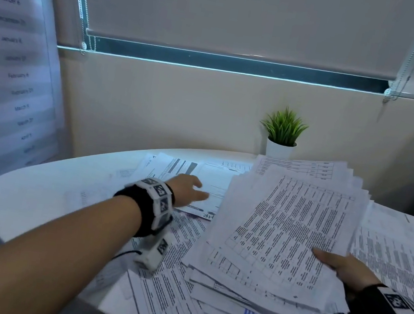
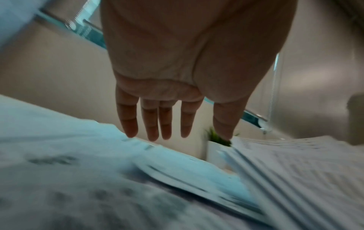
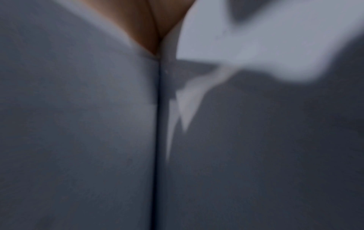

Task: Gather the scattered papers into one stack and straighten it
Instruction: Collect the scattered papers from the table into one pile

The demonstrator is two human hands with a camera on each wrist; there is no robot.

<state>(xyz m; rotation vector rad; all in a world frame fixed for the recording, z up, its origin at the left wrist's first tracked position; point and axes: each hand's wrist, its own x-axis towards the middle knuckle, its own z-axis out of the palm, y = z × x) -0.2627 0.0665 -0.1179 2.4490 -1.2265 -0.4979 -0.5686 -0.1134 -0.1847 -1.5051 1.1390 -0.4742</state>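
Note:
A thick, fanned bundle of printed papers [image 1: 287, 224] is held lifted above the round white table [image 1: 39, 195]. My right hand [image 1: 340, 267] grips its near right corner, thumb on top and fingers underneath. In the right wrist view blurred sheets [image 3: 78, 124] fill the frame. My left hand [image 1: 190, 189] reaches out over loose sheets [image 1: 171, 167] at the far side of the table. Its fingers [image 2: 149, 124] are straight and spread just above the paper [image 2: 177, 168], holding nothing. More loose sheets [image 1: 173, 295] lie under my arms and at the right [image 1: 398, 258].
A small green plant in a white pot [image 1: 282, 139] stands at the table's back edge against the wall, just behind the lifted bundle. A printed wall sheet [image 1: 10, 71] hangs at the left. Bare tabletop shows at the left.

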